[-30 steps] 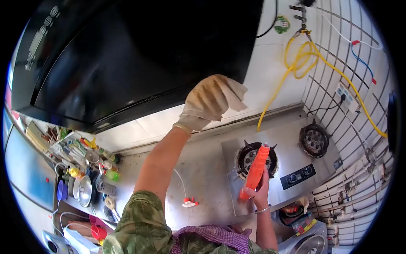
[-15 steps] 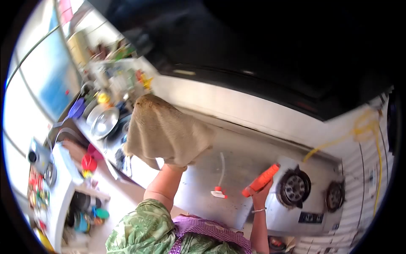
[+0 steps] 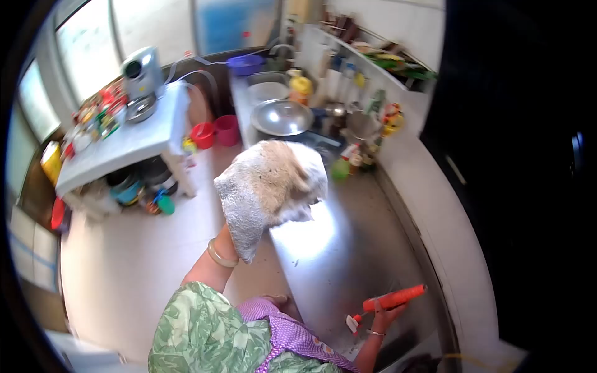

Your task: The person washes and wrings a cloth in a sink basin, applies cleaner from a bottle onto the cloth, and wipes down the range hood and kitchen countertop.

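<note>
A greyish-beige cloth (image 3: 273, 180) is draped over my left hand, hiding its fingers. Only the wrist (image 3: 227, 244) with a pale bangle shows below the fabric. My right hand (image 3: 387, 316) is wrapped round a bright orange bottle (image 3: 398, 298), tilted sideways above the steel counter (image 3: 336, 267). Close to the bottle's lower end is a white and red spray head (image 3: 353, 322). I cannot tell whether it touches the bottle or lies on the counter.
Up the counter stand a metal bowl (image 3: 282, 118), a yellow bottle (image 3: 301, 87) and several utensils. Left is a side table (image 3: 124, 140) bearing a grey appliance (image 3: 142, 71). Red (image 3: 203, 135) and pink (image 3: 226, 130) buckets sit beyond it. A dark hood (image 3: 516, 155) hangs at right.
The view has swung left, so the stove burners are gone from sight. The cloth, spread wide before, is now bunched over my left hand. The bottle now appears beside the spray head.
</note>
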{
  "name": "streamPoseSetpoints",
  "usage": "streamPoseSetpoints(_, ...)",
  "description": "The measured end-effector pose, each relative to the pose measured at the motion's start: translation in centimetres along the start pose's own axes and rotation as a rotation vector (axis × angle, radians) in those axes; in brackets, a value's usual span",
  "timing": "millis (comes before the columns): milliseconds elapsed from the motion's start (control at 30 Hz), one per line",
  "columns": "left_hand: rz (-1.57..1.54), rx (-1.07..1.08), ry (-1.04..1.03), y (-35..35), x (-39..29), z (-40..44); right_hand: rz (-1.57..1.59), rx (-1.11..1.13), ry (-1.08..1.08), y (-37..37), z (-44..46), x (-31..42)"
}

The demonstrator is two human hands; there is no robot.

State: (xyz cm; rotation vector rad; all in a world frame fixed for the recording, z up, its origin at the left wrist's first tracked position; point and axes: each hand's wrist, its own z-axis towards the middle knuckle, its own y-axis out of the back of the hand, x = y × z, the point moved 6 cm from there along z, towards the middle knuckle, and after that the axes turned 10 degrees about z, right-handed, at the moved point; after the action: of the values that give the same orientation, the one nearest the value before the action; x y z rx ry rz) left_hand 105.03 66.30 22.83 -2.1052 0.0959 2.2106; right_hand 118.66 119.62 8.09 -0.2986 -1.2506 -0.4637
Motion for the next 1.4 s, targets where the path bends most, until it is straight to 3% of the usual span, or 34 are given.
streamPoseSetpoints(233,-0.132,-0.354,0.176,5.8,2.2,-19.9,-0.118,0.153,0.133,-8.6,1.1,-4.4)
streamPoseSetpoints(400,-0.277,-0.649,0.127,8.3,2.2,-31.2,-0.209,0.207,0.122,-11.4,-0.7,-10.0)
streamPoseSetpoints(533,-0.45,-0.712,0.078,11.0,1.8,-36.3,-0.289,0.222,0.113,-13.1,-2.1,-10.3)
streamPoseSetpoints(667,-0.682,-0.84,-0.066,13.3,-2.3,-37.2,-0.367,0.174,0.154,-15.3,-3.7,-9.3)
streamPoseSetpoints(767,-0.901,-0.585,-0.206,16.1,-0.9,-37.8,-0.423,0.142,0.178,-17.4,-4.6,-8.9)
streamPoseSetpoints(900,-0.818,-0.78,-0.165,19.7,-0.3,-39.7,-0.487,0.102,0.185,-18.6,-5.8,-9.3)
streamPoseSetpoints(1067,-0.761,-0.856,-0.115,23.1,1.6,-40.7,-0.543,0.039,0.167,-17.7,-6.1,-9.9)
streamPoseSetpoints(1300,-0.661,-0.911,-0.005,25.9,4.1,-37.9,-0.527,-0.028,0.091,-11.0,-4.6,-13.7)
streamPoseSetpoints(1333,-0.646,-0.913,0.014,25.9,4.6,-37.3,-0.539,0.064,0.023,-10.7,-4.5,-14.1)
streamPoseSetpoints(1367,-0.631,-0.925,0.035,25.8,5.2,-37.1,-0.618,0.083,0.036,-10.8,-4.7,-13.6)
streamPoseSetpoints(1400,-0.617,-0.937,0.05,25.8,5.6,-36.9,-0.448,0.025,0.133,-11.2,-5.4,-12.5)
